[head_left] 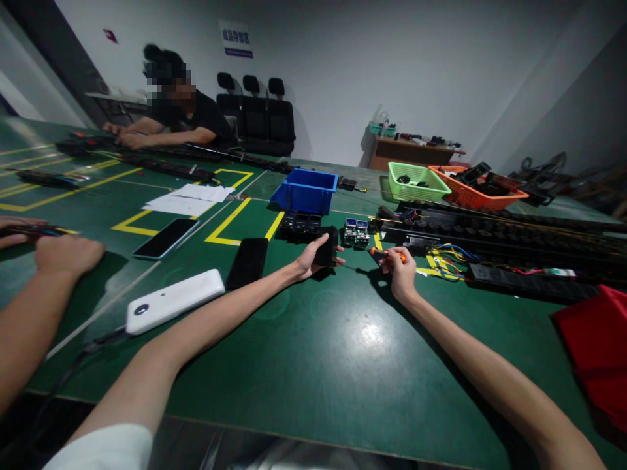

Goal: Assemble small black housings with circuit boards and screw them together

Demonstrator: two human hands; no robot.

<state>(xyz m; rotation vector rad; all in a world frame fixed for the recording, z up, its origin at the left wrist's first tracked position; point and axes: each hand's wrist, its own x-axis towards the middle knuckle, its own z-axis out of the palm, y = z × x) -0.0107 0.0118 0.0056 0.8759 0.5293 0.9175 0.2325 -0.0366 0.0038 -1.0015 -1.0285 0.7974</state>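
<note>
My left hand is wrapped round a black rectangular block, held just above the green table. Its fingertips show past the block's right side. In my right hand is a small orange-and-black hand tool, its orange end pointing left toward the block; the tool's exact kind is unclear. Small metal-and-blue modules stand on the table between and beyond my hands. Behind my left hand sit several black modules, next to a blue bin.
Left of me lie a black phone, a white device with a cable, another phone and papers. Long black wired assemblies, green and orange baskets and a red bin are right. A co-worker's hands are at far left; another person sits opposite.
</note>
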